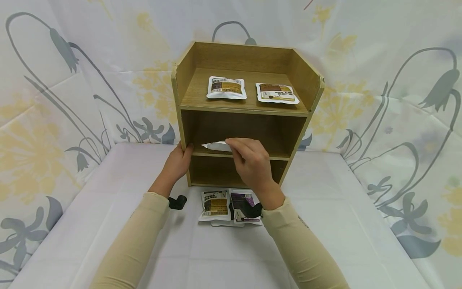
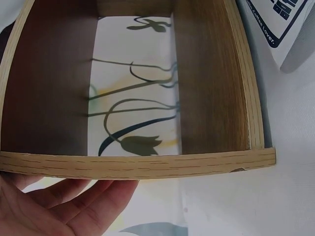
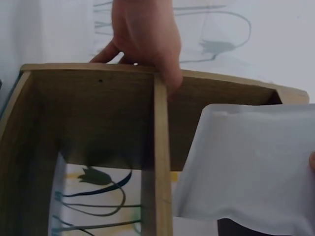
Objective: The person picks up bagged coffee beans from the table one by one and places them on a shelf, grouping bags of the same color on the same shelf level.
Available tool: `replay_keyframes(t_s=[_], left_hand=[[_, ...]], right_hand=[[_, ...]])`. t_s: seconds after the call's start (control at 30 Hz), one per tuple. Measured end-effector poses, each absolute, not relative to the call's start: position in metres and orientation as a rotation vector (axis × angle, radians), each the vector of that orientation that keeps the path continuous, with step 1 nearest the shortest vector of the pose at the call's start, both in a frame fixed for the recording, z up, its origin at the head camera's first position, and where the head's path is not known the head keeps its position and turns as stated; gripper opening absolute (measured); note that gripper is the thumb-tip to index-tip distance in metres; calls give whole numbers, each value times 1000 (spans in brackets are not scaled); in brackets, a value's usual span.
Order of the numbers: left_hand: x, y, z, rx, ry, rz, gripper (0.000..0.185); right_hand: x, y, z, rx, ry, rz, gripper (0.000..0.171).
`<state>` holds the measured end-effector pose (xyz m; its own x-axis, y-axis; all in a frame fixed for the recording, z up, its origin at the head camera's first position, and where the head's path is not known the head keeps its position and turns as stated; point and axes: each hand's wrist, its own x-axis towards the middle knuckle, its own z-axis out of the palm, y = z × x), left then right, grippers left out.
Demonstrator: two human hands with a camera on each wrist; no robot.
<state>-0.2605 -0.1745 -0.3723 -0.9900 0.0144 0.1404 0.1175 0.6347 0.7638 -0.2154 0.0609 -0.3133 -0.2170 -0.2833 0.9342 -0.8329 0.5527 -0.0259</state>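
Note:
A small wooden shelf unit stands upright at the centre of the table. My left hand grips its left side panel, thumb at the front edge and fingers along the outside, as the left wrist view shows. With my right hand I pinch a white pouch, held nearly flat at the mouth of the middle compartment. The right wrist view shows the pouch's plain white face; its printed side is hidden. Two coffee-style pouches lie on the top level, a left one and a right one.
Several pouches lie on the white-covered table in front of the unit, among them a brown-labelled pouch and a purple-labelled pouch, overlapping another beneath. A flowered cloth hangs behind and at the sides.

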Motion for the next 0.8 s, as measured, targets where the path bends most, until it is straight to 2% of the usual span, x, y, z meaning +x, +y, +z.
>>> replay_keyframes(t_s=[0.8], left_hand=[[-261, -175, -374, -107, -2739, -1296, 65]], right_hand=[[-225, 49, -343, 988, -1987, 578, 21]])
